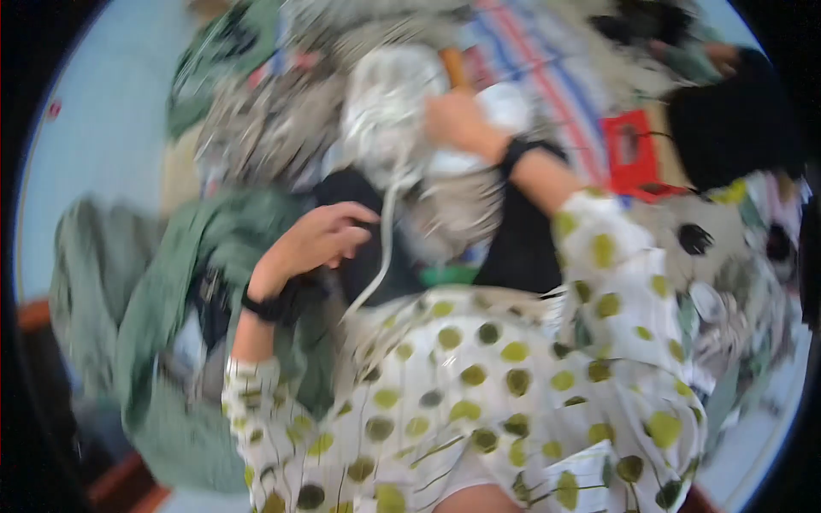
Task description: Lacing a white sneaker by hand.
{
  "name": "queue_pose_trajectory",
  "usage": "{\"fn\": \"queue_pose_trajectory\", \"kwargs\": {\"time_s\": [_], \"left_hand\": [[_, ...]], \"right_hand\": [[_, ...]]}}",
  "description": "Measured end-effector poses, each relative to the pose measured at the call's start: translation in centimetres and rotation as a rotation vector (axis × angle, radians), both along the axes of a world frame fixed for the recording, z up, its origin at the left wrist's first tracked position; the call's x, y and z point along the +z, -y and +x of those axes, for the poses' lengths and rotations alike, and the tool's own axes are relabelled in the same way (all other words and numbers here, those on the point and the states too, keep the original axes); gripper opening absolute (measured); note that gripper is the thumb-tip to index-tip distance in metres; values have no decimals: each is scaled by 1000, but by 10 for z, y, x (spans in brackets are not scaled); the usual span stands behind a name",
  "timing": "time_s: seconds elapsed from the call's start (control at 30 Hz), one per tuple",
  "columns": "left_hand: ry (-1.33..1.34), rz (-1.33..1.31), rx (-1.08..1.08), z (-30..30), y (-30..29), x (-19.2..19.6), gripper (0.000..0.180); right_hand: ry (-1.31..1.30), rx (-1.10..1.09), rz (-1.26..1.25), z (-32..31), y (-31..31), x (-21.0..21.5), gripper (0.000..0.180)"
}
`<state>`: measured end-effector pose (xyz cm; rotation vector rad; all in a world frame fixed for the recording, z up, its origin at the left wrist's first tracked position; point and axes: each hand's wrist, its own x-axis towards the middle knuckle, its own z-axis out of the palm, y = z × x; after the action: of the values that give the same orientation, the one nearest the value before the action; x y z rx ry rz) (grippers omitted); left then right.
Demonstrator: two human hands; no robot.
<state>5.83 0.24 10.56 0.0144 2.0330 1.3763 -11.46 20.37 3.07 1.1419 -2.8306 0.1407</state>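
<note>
My right hand [459,120] is closed in a fist over the heap in front of me. An orange-brown handle-like piece [453,67] sticks up out of it; motion blur hides its kind. Right beside the fist lies a shiny white bundle [389,94], like plastic wrap or cloth. My left hand [318,237] hangs above my lap with loosely bent fingers apart and nothing in them. Close to its fingertips runs a whitish cord [386,235], from the white bundle down to my waist. A dark cuff-like band sits on each wrist.
Green cloth [180,342] is heaped at my left. Grey-brown bundles [269,128] lie ahead, near a striped red, white and blue sheet [547,77]. At right are a red box-like thing [629,150], a person's dark sleeve [735,115] and loose greyish strips [723,329].
</note>
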Motion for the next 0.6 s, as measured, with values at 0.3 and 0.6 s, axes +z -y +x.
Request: {"fn": "queue_pose_trajectory", "kwargs": {"time_s": [0.3,0.6], "left_hand": [[-781,-384,379,-72,33,-91,19],[-1154,-900,365,-110,1,-79,8]], "right_hand": [[83,-93,-290,38,21,5,11],[840,-161,-486,92,34,12,34]]}}
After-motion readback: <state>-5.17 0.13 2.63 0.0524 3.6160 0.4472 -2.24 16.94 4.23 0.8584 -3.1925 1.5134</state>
